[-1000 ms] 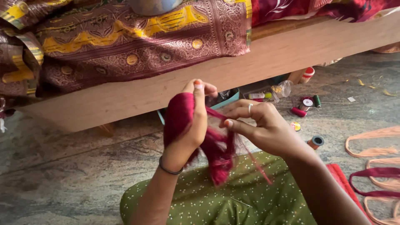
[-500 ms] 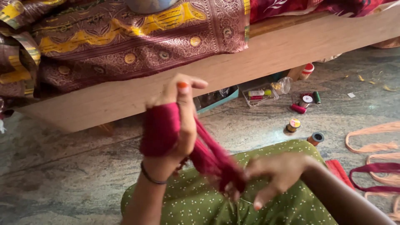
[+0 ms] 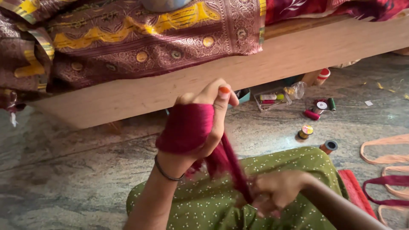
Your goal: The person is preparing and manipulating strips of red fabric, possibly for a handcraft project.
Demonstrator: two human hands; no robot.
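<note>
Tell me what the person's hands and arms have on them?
Both forearms are bare, no sleeves showing. The left hand has orange polish on the thumbnail and a thin dark bangle on the wrist. The right hand is blurred, so any ring or polish is unclear.

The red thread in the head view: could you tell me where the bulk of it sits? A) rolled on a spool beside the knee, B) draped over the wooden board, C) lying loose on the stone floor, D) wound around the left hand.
D: the red thread is wrapped around the raised left hand, with a strand running down to the right hand.
</note>
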